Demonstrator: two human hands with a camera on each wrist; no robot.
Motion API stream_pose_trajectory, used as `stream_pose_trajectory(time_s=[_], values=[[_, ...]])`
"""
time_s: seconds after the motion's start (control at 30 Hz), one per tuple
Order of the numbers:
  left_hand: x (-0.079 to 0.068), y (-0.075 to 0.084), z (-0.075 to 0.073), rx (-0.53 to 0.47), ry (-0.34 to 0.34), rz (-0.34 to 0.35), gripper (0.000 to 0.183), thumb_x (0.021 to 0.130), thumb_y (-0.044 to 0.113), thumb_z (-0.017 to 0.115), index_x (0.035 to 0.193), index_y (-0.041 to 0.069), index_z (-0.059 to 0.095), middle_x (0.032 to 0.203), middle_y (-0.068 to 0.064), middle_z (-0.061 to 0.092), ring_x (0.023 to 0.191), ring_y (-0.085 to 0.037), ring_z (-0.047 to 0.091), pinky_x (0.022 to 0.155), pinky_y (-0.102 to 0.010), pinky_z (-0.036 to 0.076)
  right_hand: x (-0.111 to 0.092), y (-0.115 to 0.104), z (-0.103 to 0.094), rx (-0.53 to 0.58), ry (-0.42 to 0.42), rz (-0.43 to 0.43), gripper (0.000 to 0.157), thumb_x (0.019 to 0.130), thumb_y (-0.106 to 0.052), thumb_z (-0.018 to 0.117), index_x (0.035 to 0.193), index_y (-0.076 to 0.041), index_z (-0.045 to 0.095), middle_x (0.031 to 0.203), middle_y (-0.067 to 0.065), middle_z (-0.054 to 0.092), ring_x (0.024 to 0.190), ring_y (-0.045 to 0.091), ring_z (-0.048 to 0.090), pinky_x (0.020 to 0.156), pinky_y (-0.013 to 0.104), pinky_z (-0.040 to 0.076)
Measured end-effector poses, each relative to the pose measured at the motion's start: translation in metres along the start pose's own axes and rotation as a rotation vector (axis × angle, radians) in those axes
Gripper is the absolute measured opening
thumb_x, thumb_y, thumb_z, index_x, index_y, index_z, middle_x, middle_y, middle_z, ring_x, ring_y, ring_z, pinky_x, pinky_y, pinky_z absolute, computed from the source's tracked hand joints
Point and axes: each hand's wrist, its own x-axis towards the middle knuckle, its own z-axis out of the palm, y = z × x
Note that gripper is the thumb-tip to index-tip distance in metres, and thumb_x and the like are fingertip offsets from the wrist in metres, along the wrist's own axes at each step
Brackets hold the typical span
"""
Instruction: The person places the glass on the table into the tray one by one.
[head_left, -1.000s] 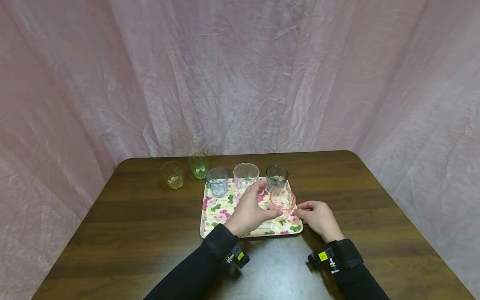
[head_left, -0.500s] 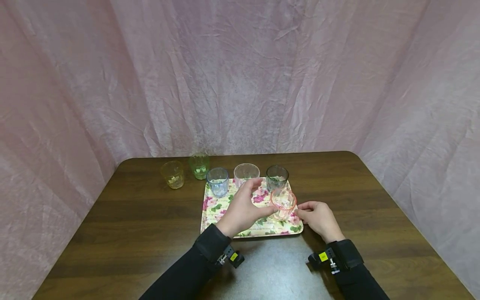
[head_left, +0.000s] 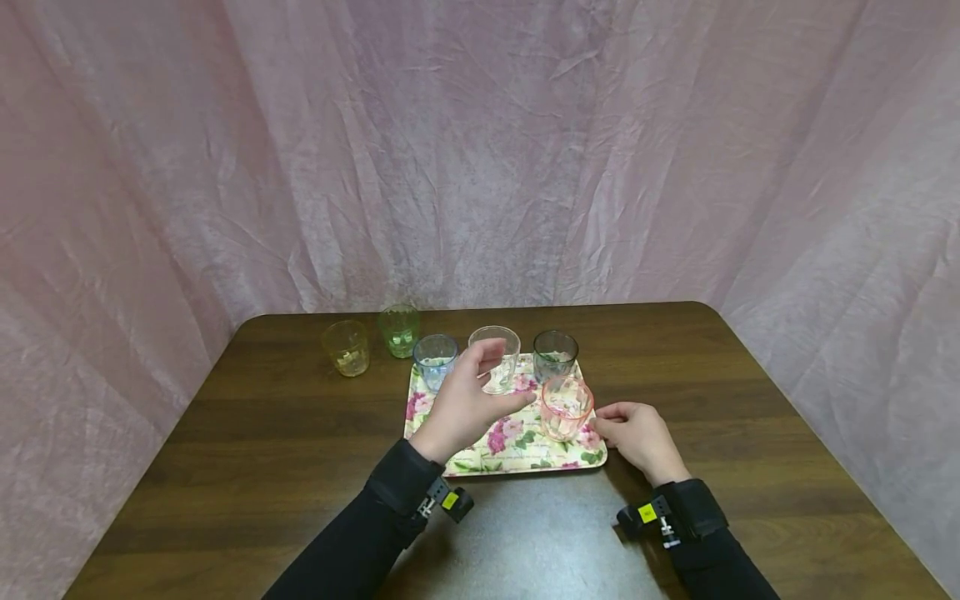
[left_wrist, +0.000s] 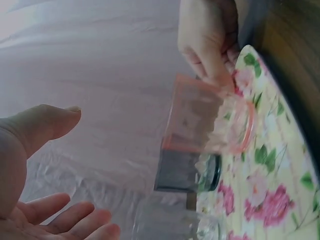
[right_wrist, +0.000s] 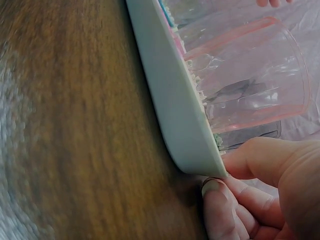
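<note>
A floral tray (head_left: pixel 517 450) lies on the table, and my right hand (head_left: pixel 641 437) pinches its right edge between thumb and fingers, as the right wrist view shows up close. On the tray's right side stands a pink glass (head_left: pixel 566 412), upright. My left hand (head_left: pixel 465 404) hovers over the tray's left half, fingers spread and holding nothing; the left wrist view shows its thumb (left_wrist: pixel 52 125) apart from the pink glass. Along the back of the tray stand a blue glass (head_left: pixel 433 358), a clear glass (head_left: pixel 504 379) partly behind my left hand, and a grey glass (head_left: pixel 555 354).
Left of the tray, a yellow glass (head_left: pixel 347 350) and a green glass (head_left: pixel 400 332) stand on the wooden table (head_left: pixel 285 450) near its far edge. A pink curtain (head_left: pixel 480 167) hangs behind the table.
My left hand has drawn away from the pink glass, moving left over the tray. The pink glass has stayed in place, and my right hand still holds the tray's edge.
</note>
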Motion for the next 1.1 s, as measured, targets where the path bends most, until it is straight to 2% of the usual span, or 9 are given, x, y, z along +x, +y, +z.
stream_pose_trajectory(time_s=[0.17, 0.33, 0.77, 0.97, 1.1], values=[[0.001, -0.001, -0.013, -0.029, 0.025, -0.018, 0.073, 0.084, 0.019, 0.083, 0.142, 0.004, 0.042, 0.136, -0.003, 0.047, 0.125, -0.022, 0.043, 0.109, -0.042, 0.037, 0.0, 0.0, 0.0, -0.002, -0.001, 0.004, 0.026, 0.093, -0.025, 0.072, 0.105, -0.002, 0.071, 0.09, 0.006, 0.069, 0.072, 0.017, 0.062, 0.06, 0.029, 0.05], [0.003, -0.004, -0.026, -0.028, 0.053, -0.012, 0.074, 0.083, 0.018, 0.084, 0.142, 0.002, 0.041, 0.134, -0.005, 0.047, 0.124, -0.025, 0.044, 0.108, -0.042, 0.038, 0.0, 0.001, 0.0, -0.006, 0.002, 0.003, 0.027, 0.093, -0.025, 0.072, 0.105, -0.002, 0.071, 0.089, 0.006, 0.069, 0.072, 0.017, 0.062, 0.06, 0.029, 0.049], [0.005, -0.004, -0.064, -0.071, 0.126, -0.048, 0.073, 0.086, 0.021, 0.082, 0.144, 0.008, 0.039, 0.139, -0.006, 0.045, 0.127, -0.022, 0.042, 0.109, -0.043, 0.035, 0.0, 0.0, 0.001, -0.005, -0.002, 0.009, 0.027, 0.093, -0.025, 0.072, 0.105, -0.001, 0.071, 0.09, 0.006, 0.069, 0.072, 0.017, 0.062, 0.061, 0.029, 0.05], [0.006, -0.005, -0.081, -0.107, 0.161, -0.034, 0.075, 0.086, 0.016, 0.081, 0.145, 0.004, 0.037, 0.142, -0.011, 0.042, 0.129, -0.026, 0.039, 0.11, -0.049, 0.032, -0.001, -0.001, 0.001, 0.008, -0.003, 0.007, 0.027, 0.093, -0.025, 0.072, 0.105, -0.001, 0.071, 0.09, 0.006, 0.069, 0.073, 0.017, 0.063, 0.061, 0.029, 0.05], [0.009, -0.008, -0.09, -0.079, 0.186, -0.033, 0.074, 0.086, 0.018, 0.081, 0.145, 0.003, 0.038, 0.141, -0.011, 0.044, 0.128, -0.024, 0.041, 0.11, -0.048, 0.034, -0.001, -0.001, 0.0, 0.005, -0.001, 0.002, 0.027, 0.093, -0.025, 0.072, 0.105, -0.001, 0.071, 0.09, 0.006, 0.069, 0.073, 0.017, 0.063, 0.061, 0.029, 0.05]])
